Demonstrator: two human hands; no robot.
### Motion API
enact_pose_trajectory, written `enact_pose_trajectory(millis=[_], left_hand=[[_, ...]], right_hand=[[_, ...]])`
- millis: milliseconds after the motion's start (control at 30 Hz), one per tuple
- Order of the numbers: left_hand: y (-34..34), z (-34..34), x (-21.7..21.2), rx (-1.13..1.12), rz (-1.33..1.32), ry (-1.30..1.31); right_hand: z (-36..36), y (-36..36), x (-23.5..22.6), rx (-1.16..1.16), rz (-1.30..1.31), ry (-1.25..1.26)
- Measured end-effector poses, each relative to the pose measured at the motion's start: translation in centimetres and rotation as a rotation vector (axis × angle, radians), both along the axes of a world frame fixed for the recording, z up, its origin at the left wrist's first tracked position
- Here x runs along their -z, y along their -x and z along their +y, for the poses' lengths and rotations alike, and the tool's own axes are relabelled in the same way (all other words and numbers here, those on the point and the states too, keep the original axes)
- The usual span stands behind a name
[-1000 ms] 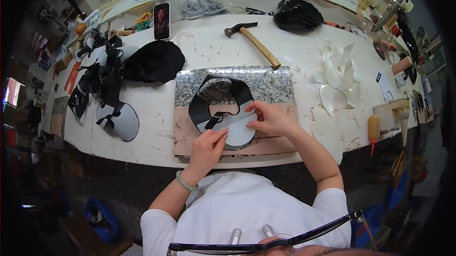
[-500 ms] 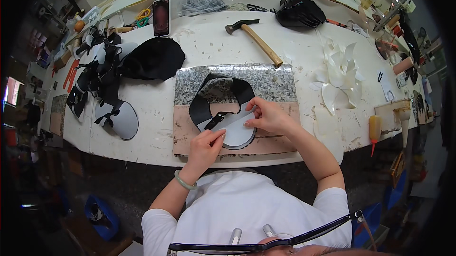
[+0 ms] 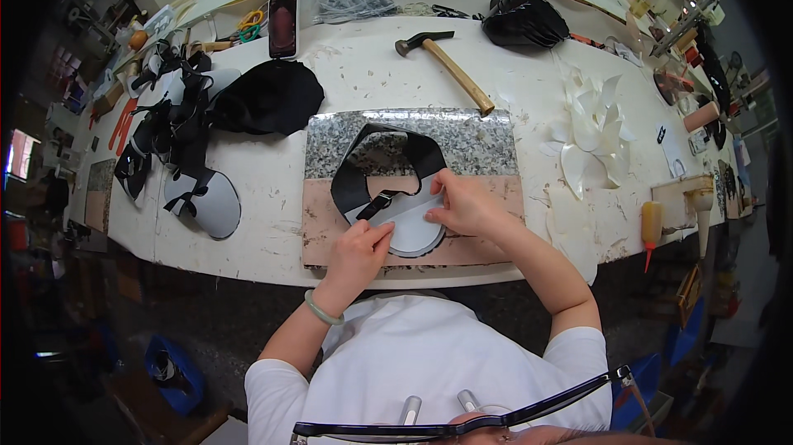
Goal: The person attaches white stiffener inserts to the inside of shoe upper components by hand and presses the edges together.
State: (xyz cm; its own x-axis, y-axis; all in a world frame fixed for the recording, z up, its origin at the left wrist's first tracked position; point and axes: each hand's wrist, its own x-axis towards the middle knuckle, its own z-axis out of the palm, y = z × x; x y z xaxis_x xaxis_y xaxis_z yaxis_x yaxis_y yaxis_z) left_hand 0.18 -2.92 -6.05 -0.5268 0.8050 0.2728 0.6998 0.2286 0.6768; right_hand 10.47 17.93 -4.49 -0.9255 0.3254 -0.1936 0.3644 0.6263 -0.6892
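Observation:
A black shoe upper (image 3: 353, 189) with a pale grey lining lies curved into an open loop on a work slab (image 3: 479, 144). A short black strap with a small metal buckle (image 3: 387, 198) crosses its inner edge. My left hand (image 3: 357, 257) is closed at the upper's near left edge, thumb and index finger together against the grey lining. At the right edge, my right hand (image 3: 462, 204) pinches the upper with thumb and fingers. The fingers partly hide the edges they hold.
Beyond the slab lies a hammer (image 3: 450, 69). Black shoe pieces (image 3: 268, 98) and another grey-lined upper (image 3: 216, 207) are on the left, below a propped phone (image 3: 282, 26). Cream-white pieces (image 3: 591, 135) lie right, near a yellow bottle (image 3: 652, 222).
Both hands keep nearly the same places on the shoe upper. The whole view has shifted very slightly; nothing has been let go.

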Motion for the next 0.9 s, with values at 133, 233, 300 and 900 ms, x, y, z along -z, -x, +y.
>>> enact_pose_trajectory(millis=[133,233,300,900], left_hand=[[0.4,-1.5,-0.6,0.01,0.286,0.177],[0.7,-1.9,-0.7,0.019,0.377,0.229],[1.0,-2.0,-0.6,0.024,0.396,0.233],[12.6,8.0,-1.1,0.243,-0.444,-0.001]], right_hand=[[-0.3,-1.1,-0.4,-0.002,-0.071,-0.133],[-1.3,-2.4,0.9,-0.158,0.359,-0.447],[-3.0,-2.9,0.5,-0.464,0.662,-0.679],[-5.4,-2.4,0.3,-0.498,0.284,-0.28]])
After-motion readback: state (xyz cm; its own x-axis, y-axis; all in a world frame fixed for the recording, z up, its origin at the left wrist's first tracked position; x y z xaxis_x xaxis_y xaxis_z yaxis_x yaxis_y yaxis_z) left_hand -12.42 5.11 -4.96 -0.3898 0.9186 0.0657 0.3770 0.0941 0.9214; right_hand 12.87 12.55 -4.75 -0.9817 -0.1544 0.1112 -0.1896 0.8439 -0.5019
